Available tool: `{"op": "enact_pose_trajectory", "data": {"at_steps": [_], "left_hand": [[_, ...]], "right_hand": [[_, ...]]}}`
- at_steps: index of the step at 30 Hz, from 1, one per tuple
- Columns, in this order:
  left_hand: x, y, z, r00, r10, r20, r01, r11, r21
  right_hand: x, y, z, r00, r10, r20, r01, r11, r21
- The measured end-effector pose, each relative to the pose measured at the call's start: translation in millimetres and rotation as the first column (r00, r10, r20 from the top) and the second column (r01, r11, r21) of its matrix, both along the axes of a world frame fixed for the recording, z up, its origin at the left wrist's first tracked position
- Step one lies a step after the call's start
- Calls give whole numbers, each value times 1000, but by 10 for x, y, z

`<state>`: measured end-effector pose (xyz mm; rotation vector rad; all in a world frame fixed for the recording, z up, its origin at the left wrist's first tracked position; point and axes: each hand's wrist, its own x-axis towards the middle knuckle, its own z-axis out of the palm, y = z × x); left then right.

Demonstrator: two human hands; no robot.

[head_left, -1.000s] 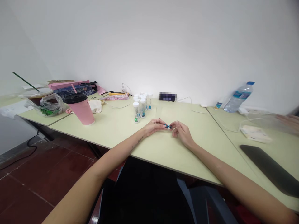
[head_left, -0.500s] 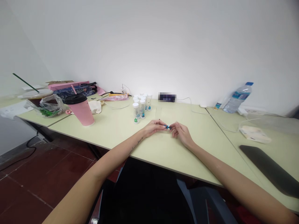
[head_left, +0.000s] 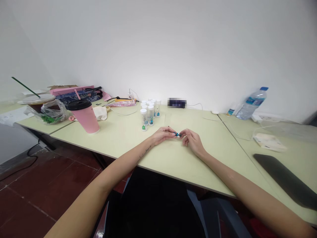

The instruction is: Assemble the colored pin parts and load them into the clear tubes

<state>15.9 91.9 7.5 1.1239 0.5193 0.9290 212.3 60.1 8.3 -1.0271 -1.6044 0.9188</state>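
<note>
Over the front middle of the table, my left hand (head_left: 163, 135) is closed around a small blue piece with a dark end (head_left: 177, 134); the piece is too small to name. A thin pale strand or rod runs along the fingers of this hand. My right hand (head_left: 193, 140) has thumb and forefinger pinched at the dark end of the same piece, its other fingers curled in. Beyond my left hand, several clear tubes with white caps (head_left: 150, 115) stand upright in a group, with small blue or green items inside.
A pink cup with a black lid (head_left: 86, 120) stands at left, beside a bagged drink (head_left: 49, 110). Pouches and bags (head_left: 79, 94) lie behind. At right are a tilted water bottle (head_left: 251, 105), white cables and a dark flat pad (head_left: 282, 178). A blurred-out dark device (head_left: 177, 103) sits by the wall.
</note>
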Motion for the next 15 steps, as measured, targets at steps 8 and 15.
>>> {"op": "enact_pose_trajectory", "data": {"at_steps": [8,15], "left_hand": [[-2,6,-4,1000,0,-3,0,1000,6],[5,8,-12,1000,-2,13,2,1000,4]], "right_hand": [[-8,-4,2,1000,0,8,0,1000,-2],[-8,-14,17,999,19,47,-19,1000,5]]}}
